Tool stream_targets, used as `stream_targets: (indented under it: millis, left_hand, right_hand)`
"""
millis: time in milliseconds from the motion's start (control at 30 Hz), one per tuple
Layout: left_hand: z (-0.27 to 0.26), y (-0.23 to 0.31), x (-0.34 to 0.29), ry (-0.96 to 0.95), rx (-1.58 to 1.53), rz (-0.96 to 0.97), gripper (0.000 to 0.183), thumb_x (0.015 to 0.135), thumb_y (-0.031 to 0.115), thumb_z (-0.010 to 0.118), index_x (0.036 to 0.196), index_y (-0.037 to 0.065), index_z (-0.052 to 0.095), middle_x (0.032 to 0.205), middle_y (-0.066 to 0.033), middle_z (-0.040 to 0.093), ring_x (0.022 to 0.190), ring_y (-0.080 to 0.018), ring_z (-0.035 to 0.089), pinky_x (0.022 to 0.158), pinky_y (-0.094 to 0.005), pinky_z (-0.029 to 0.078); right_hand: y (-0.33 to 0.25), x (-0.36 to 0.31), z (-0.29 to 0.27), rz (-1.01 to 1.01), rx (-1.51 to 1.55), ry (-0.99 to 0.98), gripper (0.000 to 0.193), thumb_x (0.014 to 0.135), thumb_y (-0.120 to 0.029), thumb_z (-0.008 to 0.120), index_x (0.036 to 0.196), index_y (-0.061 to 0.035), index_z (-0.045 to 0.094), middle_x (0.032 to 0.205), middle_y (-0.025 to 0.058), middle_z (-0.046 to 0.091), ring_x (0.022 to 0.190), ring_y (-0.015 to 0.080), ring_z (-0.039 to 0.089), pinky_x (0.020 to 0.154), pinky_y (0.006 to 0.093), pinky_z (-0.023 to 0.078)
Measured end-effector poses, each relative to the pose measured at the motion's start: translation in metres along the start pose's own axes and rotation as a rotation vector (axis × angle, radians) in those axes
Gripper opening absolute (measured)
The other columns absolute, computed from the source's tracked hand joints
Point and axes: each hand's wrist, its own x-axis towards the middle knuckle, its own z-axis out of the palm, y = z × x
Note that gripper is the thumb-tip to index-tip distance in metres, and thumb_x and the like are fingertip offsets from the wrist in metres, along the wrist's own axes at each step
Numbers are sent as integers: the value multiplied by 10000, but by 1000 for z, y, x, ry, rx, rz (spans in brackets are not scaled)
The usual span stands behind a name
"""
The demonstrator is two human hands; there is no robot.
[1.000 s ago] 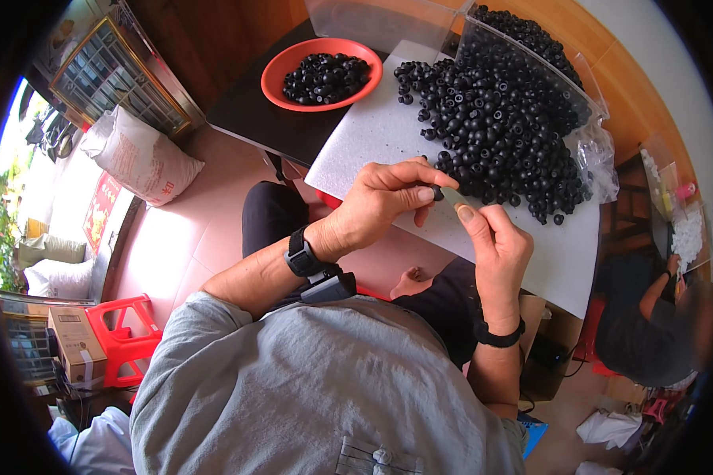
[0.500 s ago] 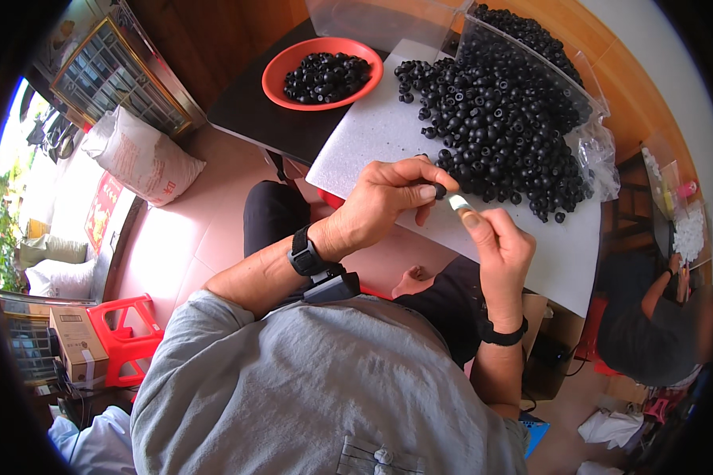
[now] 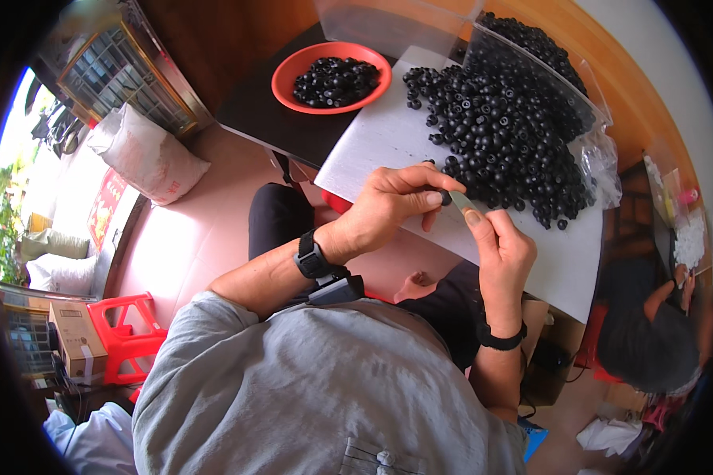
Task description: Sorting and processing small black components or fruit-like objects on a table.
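My left hand (image 3: 384,207) is closed, pinching a small round black part (image 3: 446,198) between thumb and fingertips. Between the thumb and finger of my right hand (image 3: 503,247) is a short flat pale-green blade (image 3: 460,203). Its upper end lies at the black part, touching it or very close. Both hands are held above the near edge of a white board (image 3: 364,142). Beyond them spreads a big heap of similar black parts (image 3: 491,134), several showing hollow openings.
An orange-red bowl (image 3: 280,89) of black parts stands on a dark table (image 3: 253,119) at far left. Clear plastic bins (image 3: 388,28) stand behind. A red stool (image 3: 127,336), a carton (image 3: 78,340) and a white sack (image 3: 154,162) are left. Another person (image 3: 650,340) sits at right.
The blade has turned in my right hand, and more of its flat face shows against the black part. My left hand keeps its pinch. The view has shifted slightly.
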Motion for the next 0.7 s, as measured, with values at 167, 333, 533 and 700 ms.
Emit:
stream_targets:
  millis: [167,333,533,700]
  left_hand:
    - [3,3,3,-18,71,-21,233,995,-56,565,1169,-26,716,1005,-45,608,755,-134,612,705,-261,533]
    - [-9,18,3,75,99,16,227,946,-75,611,1136,-34,730,1041,-62,673,760,-122,630,664,-261,544]
    - [-96,71,43,519,775,247,264,822,-1,709,1081,-4,759,1001,-81,730,792,-138,651,689,-290,549]
    - [-114,72,55,403,1378,413,227,781,34,733,1005,39,771,1010,-126,702,990,-288,624,889,-390,517]
  right_hand:
    - [1,-2,-2,-83,-42,-40,337,954,-248,739,748,-26,592,580,75,483,492,187,427,486,342,358]
    - [5,-3,-10,58,115,-51,316,966,-227,732,770,-11,609,593,53,517,516,136,437,494,300,359]
    - [10,-7,-7,-36,99,5,303,968,-222,732,789,-4,619,598,34,513,524,116,430,495,283,354]
    - [9,-8,-5,-8,116,14,307,965,-228,735,792,-4,617,599,34,508,526,114,430,495,282,350]
